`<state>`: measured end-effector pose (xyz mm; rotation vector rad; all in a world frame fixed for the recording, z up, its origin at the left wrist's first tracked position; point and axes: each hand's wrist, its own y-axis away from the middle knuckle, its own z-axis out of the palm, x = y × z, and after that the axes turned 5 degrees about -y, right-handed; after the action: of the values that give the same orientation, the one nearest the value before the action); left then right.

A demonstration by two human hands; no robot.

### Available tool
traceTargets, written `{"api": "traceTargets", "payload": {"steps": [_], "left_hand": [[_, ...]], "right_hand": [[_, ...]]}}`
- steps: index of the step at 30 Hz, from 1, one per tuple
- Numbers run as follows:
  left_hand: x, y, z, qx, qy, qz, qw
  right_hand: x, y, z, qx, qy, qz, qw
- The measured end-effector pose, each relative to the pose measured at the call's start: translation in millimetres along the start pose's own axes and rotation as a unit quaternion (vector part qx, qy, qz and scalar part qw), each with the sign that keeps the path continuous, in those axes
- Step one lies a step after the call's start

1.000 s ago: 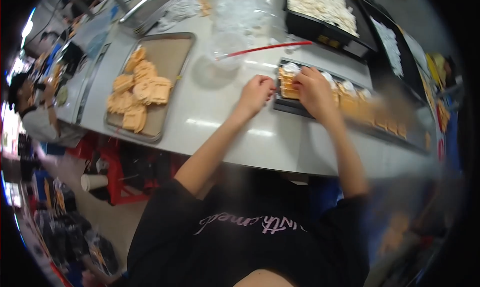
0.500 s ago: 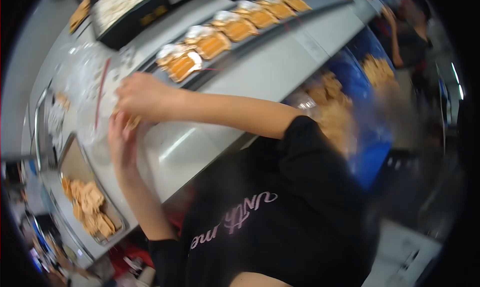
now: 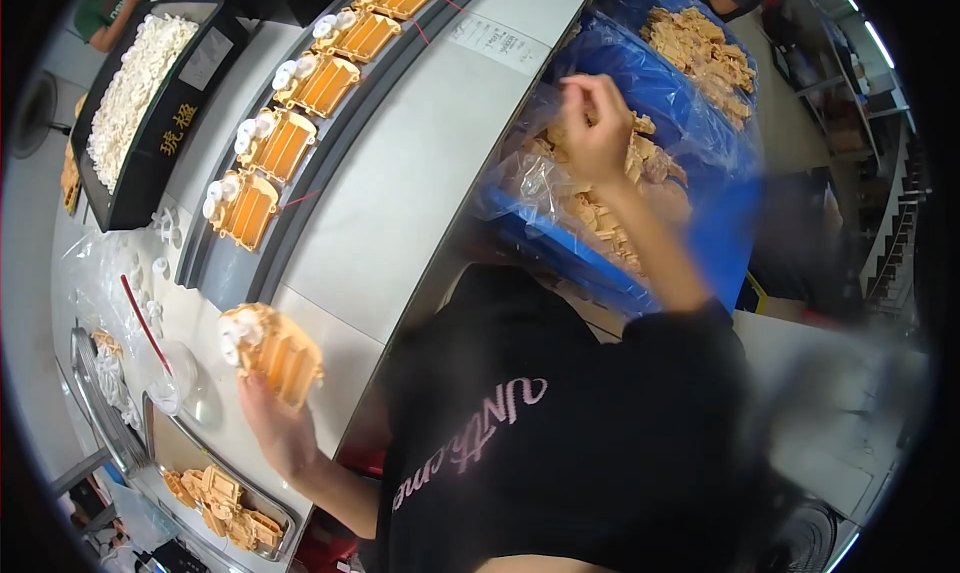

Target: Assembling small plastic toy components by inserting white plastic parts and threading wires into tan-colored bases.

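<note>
Gripping an orange molded part point(image 3: 285, 358), the left hand point(image 3: 275, 428) is closed on its lower end and supports it above the worktable point(image 3: 400, 163), near the end of a dark curved rail point(image 3: 325, 173). The part is a shallow, box-like body with lengthwise ridges; white round pieces point(image 3: 240, 333) sit at its left side, with finer detail blurred. The right hand point(image 3: 600, 133), fingers curled, is positioned over loose orange pieces point(image 3: 605, 223) in a blue bin point(image 3: 560, 243) lined with plastic film; whether it holds anything cannot be told. Pink script point(image 3: 470, 438) marks the front of the black shirt point(image 3: 560, 423). A paper sheet point(image 3: 495, 41) with small printing lies flat on the worktable, and a black crate point(image 3: 150, 188) bears yellow characters and a pale label point(image 3: 207, 58). The worktable is smooth and pale. On it, a tray point(image 3: 150, 423) contains more orange parts point(image 3: 222, 508), beside a clear cup point(image 3: 178, 383) and a red stick point(image 3: 145, 323). A row of orange units point(image 3: 280, 148) with white round pieces stands along the rail; the crate contains white pieces point(image 3: 140, 83). Beyond are a co-worker's green sleeve point(image 3: 95, 18), shelving point(image 3: 850, 73) and a tube light point(image 3: 878, 38).
</note>
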<state>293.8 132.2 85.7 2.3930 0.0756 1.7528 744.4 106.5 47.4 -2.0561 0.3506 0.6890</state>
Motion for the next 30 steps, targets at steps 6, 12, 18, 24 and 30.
{"api": "traceTargets", "payload": {"steps": [6,12,18,24,30], "left_hand": [[21.9,8.0,75.3,-0.137,0.316,-0.079,0.935],[32.4,7.8,129.3,-0.235,0.325,-0.117,0.908],[30.8,8.1,154.1,-0.269,0.339,-0.091,0.897],[22.9,7.9,162.4,-0.306,0.401,-0.132,0.853],[15.6,17.6,156.9,-0.293,0.421,-0.097,0.853]], "right_hand": [[195.5,83.2,2.0,-0.269,0.192,0.141,0.933],[168.9,71.9,-35.9,-0.121,0.048,0.170,0.977],[14.9,30.6,-68.1,-0.071,-0.192,0.370,0.906],[-95.2,40.3,-48.9,-0.209,-0.461,0.444,0.739],[-130.6,45.6,-28.8,-0.304,-0.335,0.386,0.804]]}}
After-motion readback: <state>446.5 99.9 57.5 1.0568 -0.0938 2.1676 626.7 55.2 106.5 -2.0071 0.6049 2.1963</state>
